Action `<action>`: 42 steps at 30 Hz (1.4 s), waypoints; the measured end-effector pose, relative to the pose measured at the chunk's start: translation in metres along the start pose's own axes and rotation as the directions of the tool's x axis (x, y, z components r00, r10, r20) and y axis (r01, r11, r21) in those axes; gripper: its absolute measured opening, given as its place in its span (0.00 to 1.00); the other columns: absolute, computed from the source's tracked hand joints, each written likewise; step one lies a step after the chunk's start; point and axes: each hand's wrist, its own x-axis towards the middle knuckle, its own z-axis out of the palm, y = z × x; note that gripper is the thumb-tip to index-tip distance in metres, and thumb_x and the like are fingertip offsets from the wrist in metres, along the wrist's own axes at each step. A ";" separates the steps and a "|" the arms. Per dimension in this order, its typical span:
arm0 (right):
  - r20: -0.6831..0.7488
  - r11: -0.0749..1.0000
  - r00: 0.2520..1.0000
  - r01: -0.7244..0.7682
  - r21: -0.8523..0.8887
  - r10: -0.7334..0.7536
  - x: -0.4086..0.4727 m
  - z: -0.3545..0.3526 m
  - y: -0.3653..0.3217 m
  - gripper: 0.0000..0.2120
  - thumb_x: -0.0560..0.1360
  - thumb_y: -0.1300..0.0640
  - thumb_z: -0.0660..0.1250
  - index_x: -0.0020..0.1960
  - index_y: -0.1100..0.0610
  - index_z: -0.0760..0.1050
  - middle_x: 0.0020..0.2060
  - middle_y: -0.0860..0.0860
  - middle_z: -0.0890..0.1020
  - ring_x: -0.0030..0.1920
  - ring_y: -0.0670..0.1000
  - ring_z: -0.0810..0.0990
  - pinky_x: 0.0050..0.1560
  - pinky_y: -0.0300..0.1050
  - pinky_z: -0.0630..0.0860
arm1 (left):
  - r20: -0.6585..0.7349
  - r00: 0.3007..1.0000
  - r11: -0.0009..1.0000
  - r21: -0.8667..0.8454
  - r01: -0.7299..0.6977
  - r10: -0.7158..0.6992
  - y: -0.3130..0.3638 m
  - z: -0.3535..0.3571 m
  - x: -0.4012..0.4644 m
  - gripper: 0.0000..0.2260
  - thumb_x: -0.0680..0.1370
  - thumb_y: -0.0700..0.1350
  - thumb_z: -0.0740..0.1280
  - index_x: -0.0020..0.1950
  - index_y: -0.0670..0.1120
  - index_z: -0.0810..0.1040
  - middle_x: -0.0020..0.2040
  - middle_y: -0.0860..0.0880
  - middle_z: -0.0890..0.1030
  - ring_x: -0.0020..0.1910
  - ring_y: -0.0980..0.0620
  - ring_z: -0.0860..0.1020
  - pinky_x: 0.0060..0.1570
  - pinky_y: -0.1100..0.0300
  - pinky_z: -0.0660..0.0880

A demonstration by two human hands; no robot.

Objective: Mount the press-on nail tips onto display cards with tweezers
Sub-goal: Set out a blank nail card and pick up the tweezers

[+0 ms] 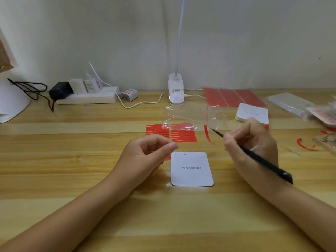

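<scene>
Wooden desk (72, 179) holds your display card (191, 169); right hand (252, 142) clamps black tweezers (254, 155), left hand (147, 151) pinches fingertips together, contents indiscernible; nail tips likely light, slippery: grip edges

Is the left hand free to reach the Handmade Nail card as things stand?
Probably yes. The left hand hovers just left of the card, thumb and fingertips pinched with nothing visible between them. The card lies bare, nothing between them.

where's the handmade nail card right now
In the head view the Handmade Nail card lies flat on the wooden table just right of centre, between the left hand and right hand, nearer than the red strip sheet.
</scene>
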 end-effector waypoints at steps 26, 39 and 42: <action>0.474 0.765 0.695 0.640 -0.066 -0.541 -0.012 0.010 0.006 0.17 0.64 0.77 0.66 0.35 0.59 0.62 0.27 0.52 0.66 0.29 0.53 0.60 0.27 0.44 0.59 | 0.077 0.983 0.979 -0.101 0.176 -0.168 0.000 0.005 0.003 0.11 0.63 0.51 0.71 0.37 0.45 0.83 0.22 0.53 0.62 0.21 0.57 0.58 0.20 0.70 0.55; 0.561 0.720 0.650 0.682 -0.130 -0.513 -0.012 0.012 -0.007 0.15 0.62 0.78 0.68 0.28 0.63 0.66 0.25 0.53 0.68 0.28 0.52 0.59 0.26 0.43 0.58 | 0.023 0.977 0.968 -0.126 0.215 -0.214 0.001 0.007 0.004 0.08 0.60 0.51 0.72 0.31 0.48 0.77 0.22 0.54 0.63 0.20 0.57 0.58 0.19 0.71 0.55; 0.537 0.730 0.671 0.669 -0.140 -0.511 -0.013 0.013 -0.007 0.14 0.67 0.74 0.66 0.28 0.64 0.66 0.25 0.54 0.66 0.27 0.53 0.59 0.25 0.45 0.58 | -0.052 0.976 0.964 -0.177 0.199 -0.211 -0.002 0.007 0.005 0.10 0.69 0.44 0.70 0.26 0.49 0.77 0.21 0.55 0.62 0.19 0.58 0.58 0.18 0.71 0.55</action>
